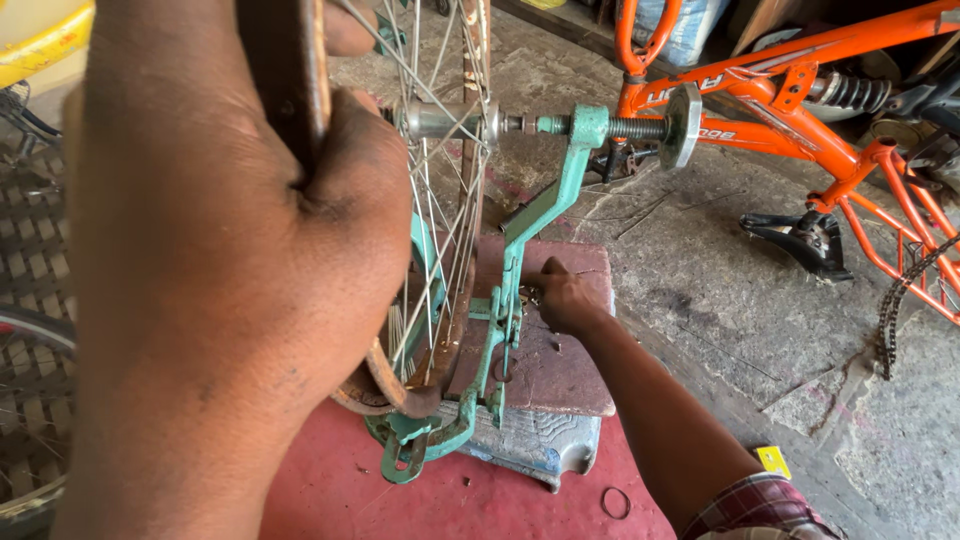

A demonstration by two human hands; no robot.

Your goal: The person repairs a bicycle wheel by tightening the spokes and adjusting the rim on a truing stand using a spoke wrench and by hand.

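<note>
A rough grey concrete floor (720, 300), cracked and stained, fills the right side under bright daylight. On it lies an orange steel bicycle frame (800, 120) with a coil spring shock; this is the landmark. Just below the frame rests a black pedal (810, 240), and a rusty chain (900, 300) hangs from the frame's right end. Well left of and below the frame spreads a red mat (340, 490), with a small dark ring (614, 502) near its right end. A yellow curved object (40, 35) sits far left of the frame.

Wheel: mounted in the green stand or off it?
Mounted. The wheel stands upright, its hub axle held by the green stand arm; left hand grips the rim.
</note>
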